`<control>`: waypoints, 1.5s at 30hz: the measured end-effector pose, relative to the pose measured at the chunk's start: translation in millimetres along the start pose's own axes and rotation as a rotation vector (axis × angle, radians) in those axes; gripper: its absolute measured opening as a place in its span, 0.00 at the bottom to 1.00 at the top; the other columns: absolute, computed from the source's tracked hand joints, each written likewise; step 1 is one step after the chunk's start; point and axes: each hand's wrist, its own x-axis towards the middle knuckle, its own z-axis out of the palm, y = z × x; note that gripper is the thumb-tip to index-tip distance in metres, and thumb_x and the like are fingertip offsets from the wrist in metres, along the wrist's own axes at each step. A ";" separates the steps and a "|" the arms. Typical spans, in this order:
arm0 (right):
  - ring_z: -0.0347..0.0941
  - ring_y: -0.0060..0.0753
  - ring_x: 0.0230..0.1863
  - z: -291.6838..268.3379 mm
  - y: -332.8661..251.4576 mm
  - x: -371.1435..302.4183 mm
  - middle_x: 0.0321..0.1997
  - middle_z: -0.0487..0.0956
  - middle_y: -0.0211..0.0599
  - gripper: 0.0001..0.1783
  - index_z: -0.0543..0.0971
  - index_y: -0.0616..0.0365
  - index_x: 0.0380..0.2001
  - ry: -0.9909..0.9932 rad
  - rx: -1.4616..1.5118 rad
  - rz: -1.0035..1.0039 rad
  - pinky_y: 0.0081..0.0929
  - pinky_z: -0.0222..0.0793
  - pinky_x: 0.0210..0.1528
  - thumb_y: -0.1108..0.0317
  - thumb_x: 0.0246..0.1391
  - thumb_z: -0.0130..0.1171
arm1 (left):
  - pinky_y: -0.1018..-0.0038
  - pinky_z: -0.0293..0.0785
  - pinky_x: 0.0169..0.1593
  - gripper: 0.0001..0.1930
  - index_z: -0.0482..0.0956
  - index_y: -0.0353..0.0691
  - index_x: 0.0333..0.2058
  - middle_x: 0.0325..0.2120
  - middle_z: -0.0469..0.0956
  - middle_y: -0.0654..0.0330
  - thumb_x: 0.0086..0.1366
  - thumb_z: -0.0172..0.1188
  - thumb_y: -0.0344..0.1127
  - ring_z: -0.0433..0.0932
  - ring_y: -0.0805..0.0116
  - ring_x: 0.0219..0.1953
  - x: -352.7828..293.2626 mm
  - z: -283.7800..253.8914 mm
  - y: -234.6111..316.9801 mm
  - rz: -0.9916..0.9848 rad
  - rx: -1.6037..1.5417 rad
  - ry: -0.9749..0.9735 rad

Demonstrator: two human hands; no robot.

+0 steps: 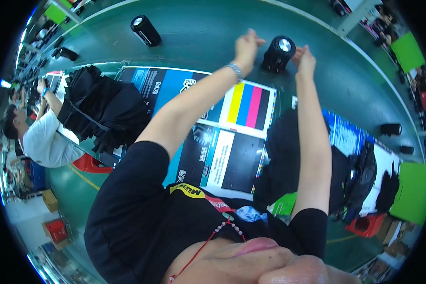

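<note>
A black cylindrical speaker (275, 57) with a silver disc on its end stands upright on the green bench, between my two hands. My left hand (246, 49) is just left of it, fingers apart, with a small gap to the speaker. On its other side my right hand (306, 61) has its fingers spread close to the casing; whether they touch it I cannot tell. Both arms reach out over printed sheets (241, 163) with colour bars, lying on the near part of the bench.
Another black speaker (146, 31) stands farther left on the green bench (199, 28). Black cloth pouches (99, 106) are piled at left, and more dark cloth (286, 161) lies under my right arm. A person in a white shirt (49, 139) sits at left. More speakers (391, 129) lie at right.
</note>
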 end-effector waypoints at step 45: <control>0.69 0.16 0.32 40.5 43.8 -297.9 0.28 0.75 0.26 0.08 0.79 0.65 0.31 -0.276 -0.091 -0.072 0.15 0.64 0.35 0.70 0.53 0.62 | 0.75 0.70 0.45 0.16 0.77 0.32 0.39 0.35 0.76 0.59 0.56 0.66 0.36 0.75 0.70 0.39 -218.5 -174.6 21.9 0.265 0.436 -0.190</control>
